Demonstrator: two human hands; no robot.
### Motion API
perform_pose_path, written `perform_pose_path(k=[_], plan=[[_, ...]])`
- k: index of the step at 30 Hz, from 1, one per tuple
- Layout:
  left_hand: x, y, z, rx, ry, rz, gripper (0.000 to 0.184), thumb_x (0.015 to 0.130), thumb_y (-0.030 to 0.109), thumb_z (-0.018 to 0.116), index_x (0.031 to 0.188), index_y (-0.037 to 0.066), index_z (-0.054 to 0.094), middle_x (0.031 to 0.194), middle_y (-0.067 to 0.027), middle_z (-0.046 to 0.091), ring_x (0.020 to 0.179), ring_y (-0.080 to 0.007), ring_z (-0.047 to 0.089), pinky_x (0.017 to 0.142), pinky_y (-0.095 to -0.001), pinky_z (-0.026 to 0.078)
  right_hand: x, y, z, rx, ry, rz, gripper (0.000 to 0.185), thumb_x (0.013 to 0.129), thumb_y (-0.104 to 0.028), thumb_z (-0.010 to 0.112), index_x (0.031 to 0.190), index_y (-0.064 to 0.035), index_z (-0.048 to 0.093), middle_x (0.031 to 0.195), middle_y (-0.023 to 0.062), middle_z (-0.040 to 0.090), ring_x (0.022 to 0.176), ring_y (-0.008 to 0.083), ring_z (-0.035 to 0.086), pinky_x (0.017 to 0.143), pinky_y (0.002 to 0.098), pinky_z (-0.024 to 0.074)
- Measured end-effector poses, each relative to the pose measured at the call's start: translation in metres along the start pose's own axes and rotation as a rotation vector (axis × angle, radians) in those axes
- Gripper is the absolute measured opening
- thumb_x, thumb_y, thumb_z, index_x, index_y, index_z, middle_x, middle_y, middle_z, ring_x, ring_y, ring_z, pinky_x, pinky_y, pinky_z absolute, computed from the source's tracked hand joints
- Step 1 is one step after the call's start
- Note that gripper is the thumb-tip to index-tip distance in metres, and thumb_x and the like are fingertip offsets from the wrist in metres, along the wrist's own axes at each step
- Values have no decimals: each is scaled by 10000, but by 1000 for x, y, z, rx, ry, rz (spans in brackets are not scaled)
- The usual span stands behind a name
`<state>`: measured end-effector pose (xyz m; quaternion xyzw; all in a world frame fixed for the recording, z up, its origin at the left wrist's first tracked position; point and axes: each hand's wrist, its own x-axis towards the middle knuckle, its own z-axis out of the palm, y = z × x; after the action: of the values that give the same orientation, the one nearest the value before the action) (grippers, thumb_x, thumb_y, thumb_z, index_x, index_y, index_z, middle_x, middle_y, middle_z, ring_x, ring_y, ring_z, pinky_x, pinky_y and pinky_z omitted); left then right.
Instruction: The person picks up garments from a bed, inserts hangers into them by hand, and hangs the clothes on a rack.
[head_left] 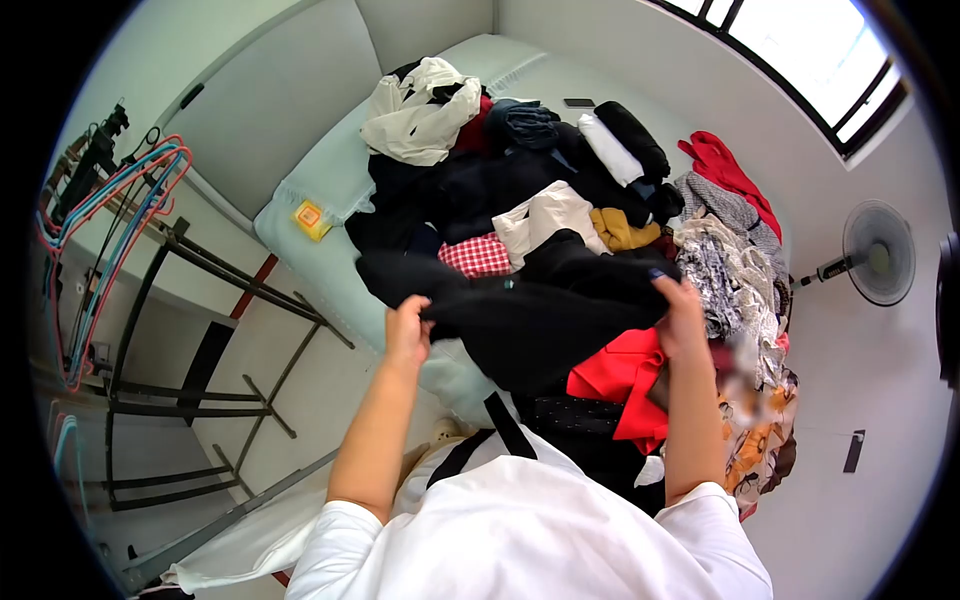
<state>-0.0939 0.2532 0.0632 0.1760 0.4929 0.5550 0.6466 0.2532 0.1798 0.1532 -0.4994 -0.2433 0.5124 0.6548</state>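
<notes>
Head view, looking down from my remote post. I have both bare hands in sight, set well apart, each closed on the same black garment (530, 325). Left hand (408, 330) grips its left edge, fingers curled over the cloth; right hand (682, 308) pinches the opposite side, near a dark blue patch. The garment spreads between them, sagging in the middle, above the near part of the bed (330, 180) — its surface is blurred, so I cannot tell what kind of clothing it is.

Just beyond it I note a red-and-white checked cloth (474, 256), a cream cloth (550, 215) and a mustard cloth (625, 230), close together in the heap. Bright red fabric (615, 375) lies just left of the right forearm; orange patterned fabric (760, 440) to the right of it. Farther back, a white roll (610, 150) lies against a black roll (637, 142), with a phone (578, 102) near them. An off-white garment (420, 115) tops the far left of the pile.

Around the bed: yellow packet (311, 219) on its left edge, hangers (130, 190) on the left, fan (879, 252) on the right — window (800, 60) above that side
</notes>
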Motion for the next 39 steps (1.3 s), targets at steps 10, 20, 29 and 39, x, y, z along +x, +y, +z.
perform_pose_path(k=[10, 20, 29, 39], plan=[[-19, 8, -20, -138, -2, -19, 368, 636, -97, 543, 968, 60, 569, 878, -27, 589, 752, -161, 575, 614, -267, 474, -43, 51, -99, -229, 388, -187, 326, 797, -116, 593, 1084, 13, 508, 989, 109, 587, 820, 200, 592, 683, 297, 494], [-13, -158, -98, 697, 143, -168, 416, 617, 10, 590, 1020, -11, 493, 908, -73, 557, 767, -188, 538, 627, -309, 440, -107, 222, -186, -1281, 209, 563, 255, 761, -226, 610, 861, 2, 554, 717, 136, 612, 619, 241, 598, 565, 329, 483], [-87, -127, -19, 1049, -378, -109, 448, 649, 108, 629, 1040, -73, 507, 988, -184, 587, 920, -253, 573, 770, -320, 460, -65, 211, -46, -618, -117, 858, 554, 842, -510, 496, 1148, -49, 475, 1090, 144, 543, 987, 262, 539, 838, 421, 437], [-110, -128, -24, 879, -758, -170, 355, 704, 86, 657, 1028, -32, 571, 986, -131, 620, 927, -216, 585, 807, -307, 452, -36, 272, -28, 110, 28, 1064, 335, 733, -201, 510, 999, -1, 546, 950, 139, 614, 901, 278, 584, 835, 393, 463]])
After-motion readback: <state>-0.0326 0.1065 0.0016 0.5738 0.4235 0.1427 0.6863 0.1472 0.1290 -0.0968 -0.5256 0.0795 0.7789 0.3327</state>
